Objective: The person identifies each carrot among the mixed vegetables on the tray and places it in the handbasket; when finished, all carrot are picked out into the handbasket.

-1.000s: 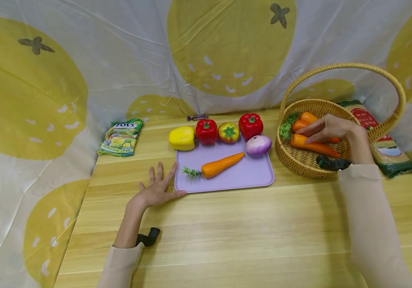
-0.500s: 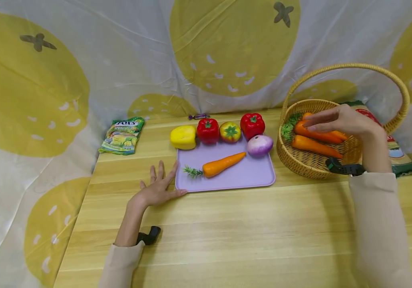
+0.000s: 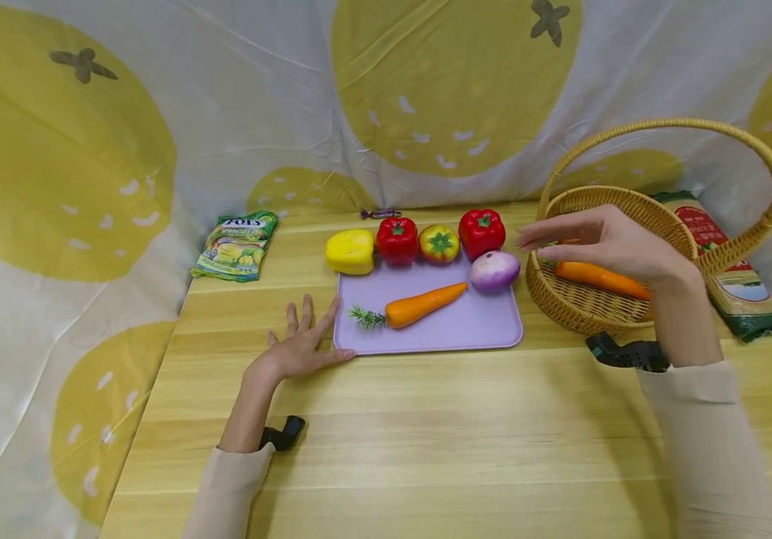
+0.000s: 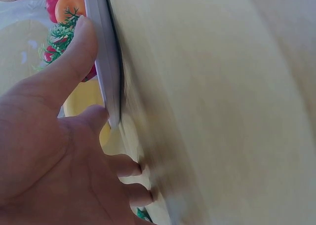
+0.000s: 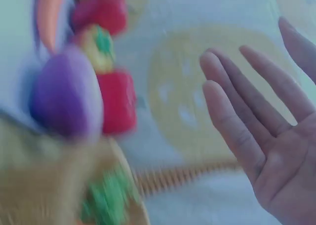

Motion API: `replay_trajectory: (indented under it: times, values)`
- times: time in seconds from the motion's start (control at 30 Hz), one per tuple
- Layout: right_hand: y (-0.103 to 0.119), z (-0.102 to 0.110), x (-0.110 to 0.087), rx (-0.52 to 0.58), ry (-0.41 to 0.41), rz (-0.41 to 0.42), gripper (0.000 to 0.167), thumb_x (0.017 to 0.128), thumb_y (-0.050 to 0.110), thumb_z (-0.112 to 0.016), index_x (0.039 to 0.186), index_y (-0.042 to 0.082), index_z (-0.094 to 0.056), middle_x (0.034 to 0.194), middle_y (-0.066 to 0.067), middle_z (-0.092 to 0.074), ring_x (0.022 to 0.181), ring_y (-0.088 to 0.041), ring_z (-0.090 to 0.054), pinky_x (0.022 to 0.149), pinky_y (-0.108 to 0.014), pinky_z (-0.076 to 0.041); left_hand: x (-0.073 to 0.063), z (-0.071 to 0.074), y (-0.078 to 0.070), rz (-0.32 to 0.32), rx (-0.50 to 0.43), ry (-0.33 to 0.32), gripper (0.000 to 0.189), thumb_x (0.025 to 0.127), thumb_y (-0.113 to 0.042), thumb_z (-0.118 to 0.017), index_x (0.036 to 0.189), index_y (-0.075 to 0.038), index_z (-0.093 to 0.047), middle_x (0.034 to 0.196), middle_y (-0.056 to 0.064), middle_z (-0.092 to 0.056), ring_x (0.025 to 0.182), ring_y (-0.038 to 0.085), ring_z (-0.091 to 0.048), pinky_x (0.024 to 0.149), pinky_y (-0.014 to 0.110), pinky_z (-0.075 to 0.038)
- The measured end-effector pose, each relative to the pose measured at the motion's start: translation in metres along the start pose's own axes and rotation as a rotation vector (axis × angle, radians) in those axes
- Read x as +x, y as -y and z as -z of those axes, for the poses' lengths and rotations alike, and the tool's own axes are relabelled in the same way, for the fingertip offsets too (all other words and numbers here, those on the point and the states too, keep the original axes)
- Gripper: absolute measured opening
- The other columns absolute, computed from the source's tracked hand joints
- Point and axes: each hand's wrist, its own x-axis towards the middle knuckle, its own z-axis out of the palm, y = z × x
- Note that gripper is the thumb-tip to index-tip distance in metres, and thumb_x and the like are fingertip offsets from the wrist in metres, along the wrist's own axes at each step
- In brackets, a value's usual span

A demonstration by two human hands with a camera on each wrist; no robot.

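Observation:
My left hand (image 3: pixel 301 348) spreads its fingers at the left edge of a lilac tray (image 3: pixel 439 335). Its thumb touches the tray's near corner. On the tray lies a carrot (image 3: pixel 426 305) with a green top. Along the far edge are a yellow bell pepper (image 3: pixel 350 251), two red bell peppers (image 3: pixel 397 240), a yellow-red fruit (image 3: pixel 439 245) with a green top and a purple-white onion (image 3: pixel 495 271). My right hand (image 3: pixel 618 243) hovers over the left part of a wicker basket (image 3: pixel 554 314), fingers extended, holding nothing. It partly hides carrots (image 3: pixel 604 281) in the basket.
A tall handle (image 3: pixel 669 123) arches over the basket. Behind its right side leans a green-and-red packet (image 3: pixel 739 281). At the far left lies a green Fox's candy bag (image 3: pixel 237 247); a purple wrapped candy (image 3: pixel 380 213) sits behind the peppers. A patterned cloth (image 3: pixel 456 82) hangs at the back.
My right hand has come away from the carrots in the basket, rising and then shifting left toward the tray. The left hand stays at the tray edge. The head view has shifted slightly.

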Motion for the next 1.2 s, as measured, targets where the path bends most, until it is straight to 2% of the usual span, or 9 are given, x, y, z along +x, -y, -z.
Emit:
replay_trajectory:
  times: [0.13, 0.2, 0.3, 0.43, 0.53, 0.77, 0.97, 1.2]
  values:
    - [0.008, -0.035, 0.024, 0.019, 0.091, 0.032, 0.041, 0.100, 0.023, -0.071, 0.141, 0.021, -0.066, 0.142, 0.000, -0.068, 0.134, -0.014, -0.060, 0.103, -0.020, -0.051, 0.000, 0.000, 0.000, 0.004, 0.002, 0.004, 0.106, 0.084, -0.088, -0.051, 0.159, -0.052, 0.014, 0.168, 0.013, 0.034, 0.152, 0.043, 0.035, 0.108, 0.088, 0.011]
    - [0.006, -0.052, 0.037, 0.019, 0.131, 0.061, 0.044, 0.099, 0.023, -0.071, 0.143, 0.022, -0.064, 0.146, 0.003, -0.064, 0.138, -0.014, -0.056, 0.110, -0.027, -0.049, 0.000, 0.000, -0.001, 0.005, 0.005, 0.004, 0.105, 0.085, -0.087, -0.051, 0.159, -0.052, 0.015, 0.168, 0.013, 0.034, 0.152, 0.043, 0.036, 0.108, 0.088, 0.011]
    - [0.004, -0.075, 0.056, 0.051, 0.177, 0.114, 0.048, 0.097, 0.019, -0.074, 0.144, 0.018, -0.063, 0.147, -0.001, -0.063, 0.140, -0.021, -0.055, 0.118, -0.046, -0.044, 0.001, 0.001, -0.002, 0.001, 0.009, -0.001, 0.105, 0.085, -0.087, -0.052, 0.159, -0.053, 0.014, 0.168, 0.013, 0.034, 0.153, 0.043, 0.035, 0.108, 0.088, 0.010]
    - [0.000, -0.100, 0.073, 0.046, 0.212, 0.166, 0.051, 0.094, 0.019, -0.078, 0.143, 0.016, -0.064, 0.145, -0.004, -0.065, 0.139, -0.029, -0.057, 0.117, -0.058, -0.042, 0.001, 0.001, -0.003, -0.003, 0.011, -0.007, 0.105, 0.085, -0.087, -0.051, 0.159, -0.053, 0.014, 0.168, 0.013, 0.033, 0.153, 0.044, 0.034, 0.108, 0.088, 0.010]
    - [-0.003, -0.117, 0.084, 0.018, 0.226, 0.203, 0.050, 0.092, 0.018, -0.079, 0.141, 0.017, -0.066, 0.143, -0.004, -0.067, 0.139, -0.026, -0.057, 0.116, -0.054, -0.044, 0.001, 0.001, -0.002, -0.002, 0.003, -0.008, 0.106, 0.084, -0.088, -0.051, 0.159, -0.053, 0.014, 0.168, 0.013, 0.033, 0.153, 0.044, 0.034, 0.108, 0.088, 0.011]
    - [-0.005, -0.147, 0.105, 0.009, 0.269, 0.238, 0.050, 0.087, 0.011, -0.083, 0.135, 0.007, -0.069, 0.139, -0.012, -0.068, 0.137, -0.028, -0.059, 0.117, -0.050, -0.044, 0.002, -0.001, 0.001, 0.004, -0.007, -0.009, 0.108, 0.082, -0.089, -0.052, 0.160, -0.052, 0.012, 0.168, 0.014, 0.032, 0.153, 0.044, 0.034, 0.108, 0.088, 0.013]
    - [-0.009, -0.159, 0.113, 0.000, 0.300, 0.246, 0.050, 0.085, 0.009, -0.085, 0.133, 0.003, -0.070, 0.136, -0.011, -0.071, 0.133, -0.030, -0.060, 0.116, -0.049, -0.045, 0.001, 0.001, -0.001, 0.013, -0.012, 0.003, 0.106, 0.084, -0.087, -0.053, 0.160, -0.052, 0.012, 0.168, 0.013, 0.034, 0.152, 0.043, 0.035, 0.108, 0.087, 0.013]
    - [-0.014, -0.166, 0.119, -0.012, 0.326, 0.226, 0.046, 0.086, 0.007, -0.083, 0.130, 0.005, -0.072, 0.131, -0.011, -0.073, 0.128, -0.028, -0.062, 0.114, -0.045, -0.047, 0.001, 0.001, -0.001, 0.014, -0.009, 0.004, 0.107, 0.084, -0.087, -0.053, 0.160, -0.052, 0.012, 0.167, 0.012, 0.035, 0.153, 0.042, 0.035, 0.108, 0.087, 0.013]
